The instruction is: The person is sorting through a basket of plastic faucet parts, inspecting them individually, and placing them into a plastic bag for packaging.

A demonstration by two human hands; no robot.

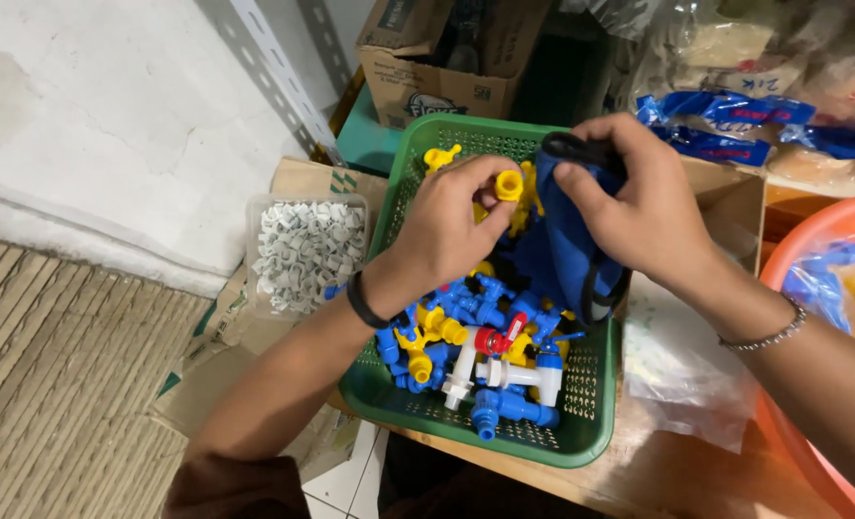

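Fingers of the left hand (447, 226) pinch a yellow plastic tap piece (509, 185); beside it, the right hand (644, 207) grips a blue cloth pouch (562, 240) above the green plastic mesh basket (596, 404).

The scene is evenly and brightly lit by soft light, with no hard shadows; only a faint shade lies under the forearms and inside the green basket (596, 423). The white wall (91, 115) at upper left looks slightly washed out. Clear plastic bags (735, 58) at upper right show small glints. Focus is sharp in the middle, while edges bend and soften slightly
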